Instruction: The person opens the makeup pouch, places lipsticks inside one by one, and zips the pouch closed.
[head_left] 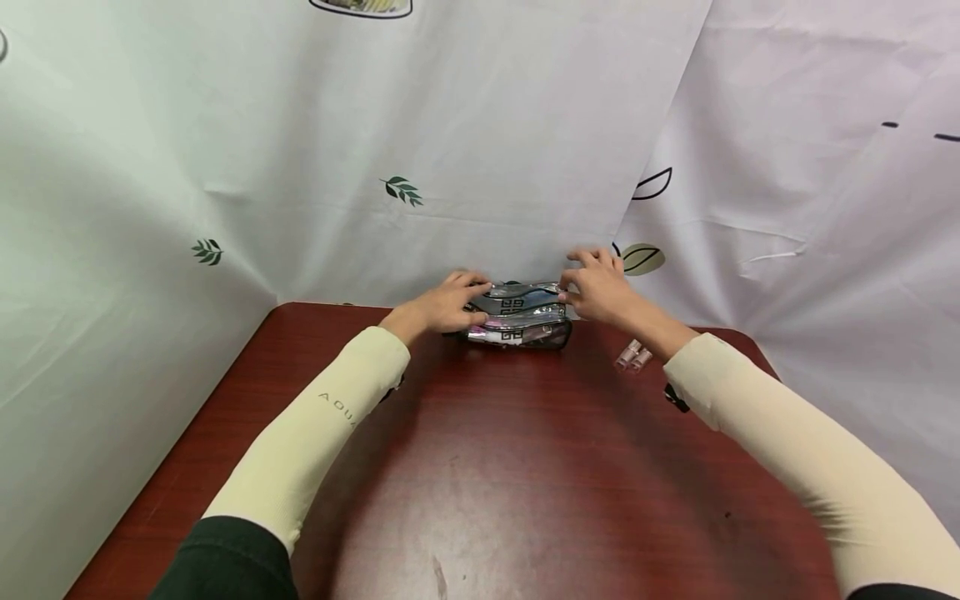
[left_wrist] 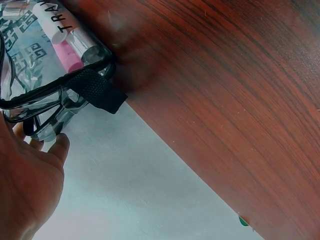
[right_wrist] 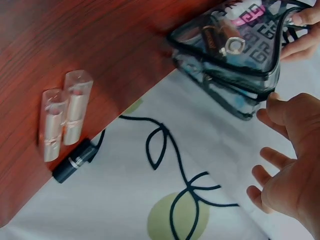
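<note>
A clear cosmetic bag [head_left: 517,325] with black piping stands at the table's far edge. Through its plastic show a white tube [left_wrist: 51,22], a pink item [left_wrist: 66,56] and a round-ended tube [right_wrist: 234,45]. My left hand [head_left: 447,305] grips the bag's left end, thumb and fingers on its upper edge. At the other end is my right hand [head_left: 600,287], thumb and forefinger at the bag's top corner, remaining fingers spread. Two clear-cased lipsticks [right_wrist: 77,107] lie side by side to the right of the bag. A black lipstick-like tube [right_wrist: 75,161] lies beside them at the table edge.
The dark red wooden table [head_left: 517,467] ends just behind the bag. A white patterned cloth [head_left: 487,150] hangs close behind it and along both sides. A black strap tab [left_wrist: 97,90] sticks out from the bag's left end.
</note>
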